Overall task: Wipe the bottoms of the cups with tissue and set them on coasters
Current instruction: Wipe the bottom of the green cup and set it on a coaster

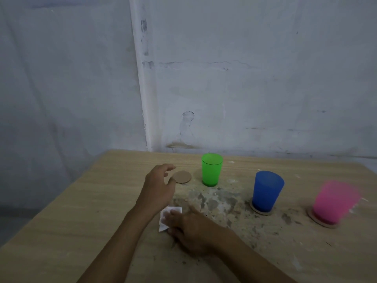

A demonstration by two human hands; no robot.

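Note:
A green cup (211,170) stands upright on the bare table at the back, with an empty round coaster (182,177) just left of it. The blue cup (267,190) sits on a coaster (262,211) to the right. At the far right the pink cup (334,203), blurred, sits on another coaster (323,223). My left hand (159,184) hovers at the empty coaster's left edge, fingers loosely curled, holding nothing. My right hand (189,227) lies low on the table, and its fingers curl over a white tissue (169,213).
The wooden table (71,221) has a worn, stained patch in the middle between the cups and my hands. A white wall stands close behind the table's far edge. The table's left edge runs diagonally past my left arm.

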